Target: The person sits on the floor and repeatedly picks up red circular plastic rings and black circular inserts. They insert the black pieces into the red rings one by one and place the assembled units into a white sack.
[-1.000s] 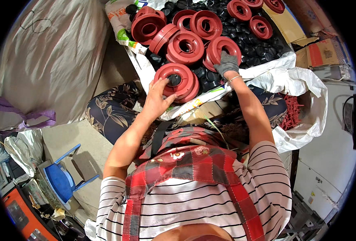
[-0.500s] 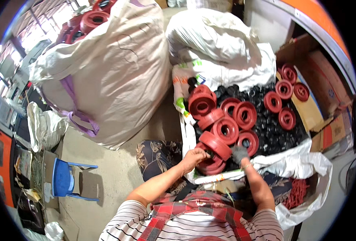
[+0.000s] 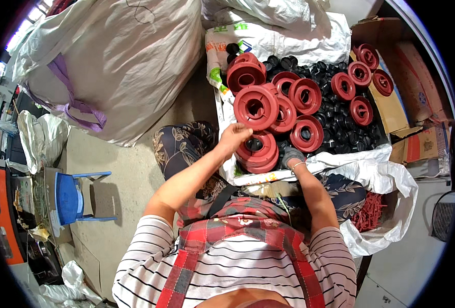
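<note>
My bare left hand (image 3: pixel 236 136) pinches the lower edge of a red plastic ring (image 3: pixel 244 112), which is tilted so its ribbed face and open centre show. Right below it lie stacked red rings (image 3: pixel 261 163). My right hand (image 3: pixel 291 155), in a dark grey glove, is low among the pieces, between that stack and another red ring (image 3: pixel 317 138). Its fingers look curled together; whatever they may hold is hidden. More red rings (image 3: pixel 245 69) rest on a bed of small black round caps (image 3: pixel 333 122).
A white woven sack (image 3: pixel 284 38) lines the box of caps. Cardboard (image 3: pixel 417 77) stands at the right, and a white bag (image 3: pixel 404 205) holds red scraps (image 3: pixel 367 213). A large white bulk bag (image 3: pixel 119 66) and a blue chair (image 3: pixel 68 197) are at the left.
The view has shifted, so the scene sits higher in the picture. The ring at my left hand has turned from edge-on to facing up. My right hand stays low beside the stack.
</note>
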`<state>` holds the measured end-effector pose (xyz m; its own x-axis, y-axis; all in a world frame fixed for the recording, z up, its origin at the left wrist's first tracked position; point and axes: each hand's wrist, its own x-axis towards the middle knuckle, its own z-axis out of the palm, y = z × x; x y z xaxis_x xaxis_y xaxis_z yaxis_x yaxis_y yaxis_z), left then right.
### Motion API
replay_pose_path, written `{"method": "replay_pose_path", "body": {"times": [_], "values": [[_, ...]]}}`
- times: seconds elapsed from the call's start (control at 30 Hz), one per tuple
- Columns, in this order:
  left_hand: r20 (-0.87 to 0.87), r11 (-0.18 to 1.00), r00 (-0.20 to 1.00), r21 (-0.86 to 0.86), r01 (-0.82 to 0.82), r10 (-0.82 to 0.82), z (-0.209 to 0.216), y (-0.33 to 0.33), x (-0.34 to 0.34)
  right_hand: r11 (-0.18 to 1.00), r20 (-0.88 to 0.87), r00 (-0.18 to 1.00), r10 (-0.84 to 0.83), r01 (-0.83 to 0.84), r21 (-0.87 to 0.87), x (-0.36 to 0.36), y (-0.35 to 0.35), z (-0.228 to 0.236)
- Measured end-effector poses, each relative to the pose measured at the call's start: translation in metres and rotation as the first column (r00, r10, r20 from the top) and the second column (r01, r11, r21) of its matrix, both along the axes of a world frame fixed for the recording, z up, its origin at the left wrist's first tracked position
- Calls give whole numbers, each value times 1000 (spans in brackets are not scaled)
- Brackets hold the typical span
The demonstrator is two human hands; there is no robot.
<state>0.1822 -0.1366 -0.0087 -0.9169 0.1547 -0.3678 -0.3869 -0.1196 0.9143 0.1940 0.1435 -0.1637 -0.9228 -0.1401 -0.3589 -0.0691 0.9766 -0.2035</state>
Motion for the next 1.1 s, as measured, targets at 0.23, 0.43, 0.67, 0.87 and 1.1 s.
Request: {"method": "replay_pose_path", "body": {"times": [0.23,0.43,0.67,0.87,1.1], "values": [[-490,714,651,-691,114,-579,13,32,-46,967,-71,965,-254,253,-20,1,7,96],[-295,324,488,-946,-26,-822,-39,31,-72,718,-65,909,-411,280,-637,-6,19,155],[-397,931,881,-345,118,-259,50,43,-49,247,73,776,-627,287,-925,-10,-10,184],[103,895,975,426,134,-196,72,28,7,829,-557,772,-307,-71,-555,-5,-44,186],[18,919,978,346,187,-206,62,29,32,853,-191,977,-97,-17,-521,20,-56,217]]}}
